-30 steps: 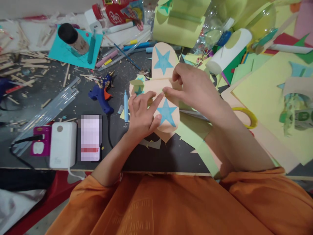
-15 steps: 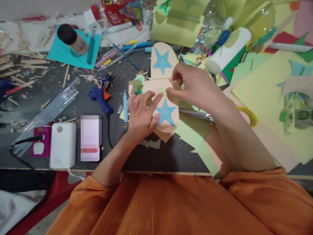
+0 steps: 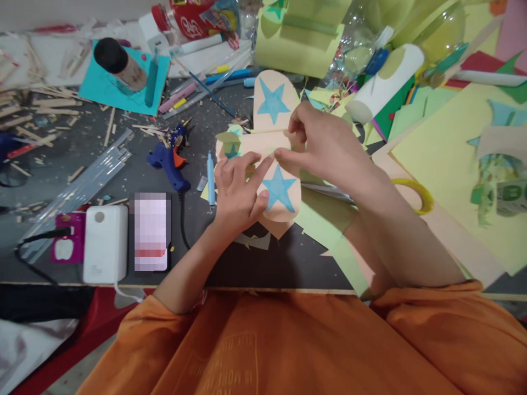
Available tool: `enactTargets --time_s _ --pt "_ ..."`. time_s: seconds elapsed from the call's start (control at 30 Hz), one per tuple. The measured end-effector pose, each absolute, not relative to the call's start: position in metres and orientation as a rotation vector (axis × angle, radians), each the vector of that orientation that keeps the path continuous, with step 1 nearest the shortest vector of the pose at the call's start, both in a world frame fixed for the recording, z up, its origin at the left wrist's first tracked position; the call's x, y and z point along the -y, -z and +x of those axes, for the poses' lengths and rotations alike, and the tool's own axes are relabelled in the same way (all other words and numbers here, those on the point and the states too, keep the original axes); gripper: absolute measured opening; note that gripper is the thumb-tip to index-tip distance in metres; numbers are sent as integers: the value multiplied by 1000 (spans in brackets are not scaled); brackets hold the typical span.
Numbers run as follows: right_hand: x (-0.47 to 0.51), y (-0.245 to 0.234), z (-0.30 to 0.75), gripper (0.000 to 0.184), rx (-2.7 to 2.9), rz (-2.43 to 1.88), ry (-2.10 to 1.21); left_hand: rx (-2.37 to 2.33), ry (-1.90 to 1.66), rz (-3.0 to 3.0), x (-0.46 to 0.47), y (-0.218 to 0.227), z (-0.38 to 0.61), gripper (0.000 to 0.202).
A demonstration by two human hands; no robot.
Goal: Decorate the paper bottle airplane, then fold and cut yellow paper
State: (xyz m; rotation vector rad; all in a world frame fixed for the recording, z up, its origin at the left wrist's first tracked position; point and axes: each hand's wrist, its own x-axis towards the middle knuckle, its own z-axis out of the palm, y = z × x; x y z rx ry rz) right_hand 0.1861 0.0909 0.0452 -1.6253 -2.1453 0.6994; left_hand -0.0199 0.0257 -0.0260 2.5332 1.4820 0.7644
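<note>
Glue gun (image 3: 169,159), phone (image 3: 151,231), charger (image 3: 105,243)

The card cut-out (image 3: 263,144) lies on the bench (image 3: 288,263) straight before me. My left fingers (image 3: 263,167) rest on its near half and my right fingers (image 3: 288,156) meet them at its middle from the right. Just left of it lies a marker (image 3: 211,178), then the glue gun (image 3: 168,162) (its cord runs back toward me). Nearer the bench edge the phone (image 3: 151,231) sits with the power bank (image 3: 105,244) touching its left side. Behind the gun, a bottle (image 3: 119,65) rests on a sheet (image 3: 99,90). The scissors (image 3: 418,193) lie on paper to the right of my right arm, and the paper roll (image 3: 385,85) lies behind them.
</note>
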Motion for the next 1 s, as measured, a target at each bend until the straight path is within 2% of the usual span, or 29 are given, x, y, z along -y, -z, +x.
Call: enactTargets --time_s 0.23,0.43,0.53,0.73,1.0 --pt "-90 -48 194 32 2163 -1611 -770 -1475 -739 2482 -25 25 -21 71" --pt "-94 -54 198 34 2066 -1568 -980 -1491 -799 2515 -26 27 -18 73" --pt "-90 -57 188 30 2040 -1669 -873 -1498 -811 2530 -26 26 -18 74" --pt "-87 -43 174 40 2054 -1757 -642 -1492 -812 2514 -26 26 -19 74" --pt "-90 -37 186 30 2069 -1635 -695 -1544 -779 2546 -25 27 -17 75"
